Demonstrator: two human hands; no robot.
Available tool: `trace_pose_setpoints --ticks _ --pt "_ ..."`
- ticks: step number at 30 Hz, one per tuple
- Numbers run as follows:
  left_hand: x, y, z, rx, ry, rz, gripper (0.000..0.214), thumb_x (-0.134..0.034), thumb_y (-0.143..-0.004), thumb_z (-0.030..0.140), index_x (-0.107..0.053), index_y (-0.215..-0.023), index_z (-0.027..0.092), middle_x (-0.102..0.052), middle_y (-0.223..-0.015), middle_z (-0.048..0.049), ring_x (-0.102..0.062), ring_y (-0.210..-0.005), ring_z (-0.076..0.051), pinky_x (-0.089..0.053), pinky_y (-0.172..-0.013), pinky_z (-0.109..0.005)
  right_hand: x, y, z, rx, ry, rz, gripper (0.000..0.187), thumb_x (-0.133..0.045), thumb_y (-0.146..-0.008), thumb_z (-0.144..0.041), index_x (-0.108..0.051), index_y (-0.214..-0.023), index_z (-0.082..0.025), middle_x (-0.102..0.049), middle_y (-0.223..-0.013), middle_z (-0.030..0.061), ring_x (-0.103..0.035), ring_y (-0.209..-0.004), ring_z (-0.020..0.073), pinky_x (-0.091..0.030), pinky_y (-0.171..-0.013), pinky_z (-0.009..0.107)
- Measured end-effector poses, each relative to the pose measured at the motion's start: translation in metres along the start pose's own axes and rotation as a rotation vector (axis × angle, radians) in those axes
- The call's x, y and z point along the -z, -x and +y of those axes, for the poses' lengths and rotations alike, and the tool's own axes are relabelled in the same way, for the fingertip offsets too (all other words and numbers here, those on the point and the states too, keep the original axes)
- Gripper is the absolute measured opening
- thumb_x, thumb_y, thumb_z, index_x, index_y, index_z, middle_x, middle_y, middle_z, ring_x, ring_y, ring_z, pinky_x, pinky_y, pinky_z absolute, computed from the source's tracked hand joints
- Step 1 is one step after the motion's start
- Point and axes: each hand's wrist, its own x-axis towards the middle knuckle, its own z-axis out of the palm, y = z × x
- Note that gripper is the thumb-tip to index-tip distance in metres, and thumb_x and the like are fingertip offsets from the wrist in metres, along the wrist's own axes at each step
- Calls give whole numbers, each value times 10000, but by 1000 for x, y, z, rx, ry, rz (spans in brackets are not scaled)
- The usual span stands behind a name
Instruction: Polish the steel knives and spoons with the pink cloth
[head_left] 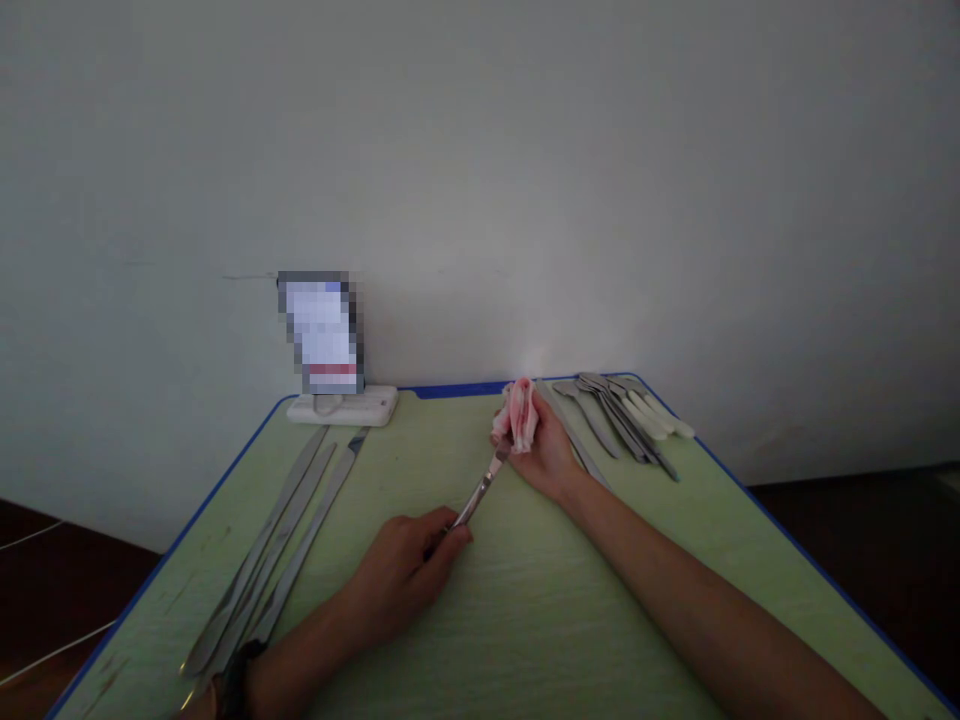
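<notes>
My left hand (420, 560) is closed around the lower end of a shiny metal piece of cutlery (478, 493), which slants up and away to the right. Both its ends are hidden, so I cannot tell its exact kind. Beyond it, my right hand (550, 452) grips a crumpled pink and white cloth (517, 415), with the fingers mostly behind the fabric. The cutlery's upper end meets the lower edge of the cloth. Several long metal knives (281, 540) lie side by side at the left, partly behind my left wrist.
Metal spoons and other cutlery (619, 425) lie in a pile at the back right, some with white handles (651, 415). A phone (322, 335) with a blurred screen leans on a white stand (343, 405). The green table (525, 630) has a blue edge and meets a wall (525, 180).
</notes>
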Motion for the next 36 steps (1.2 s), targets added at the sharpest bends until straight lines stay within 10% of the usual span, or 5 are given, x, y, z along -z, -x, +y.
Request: trace_pose_setpoints --ticks 36 --pt "1 0 2 -18 -26 5 337 -338 -905 406 -454 -663 202 -418 -484 60 -422 -445 -114 -287 -478 -221 -1 -1 1 0 -16 16 424 -409 -888 -436 -469 -538 -206 -485 -442 -14 -449 -458 117 -371 -495 250"
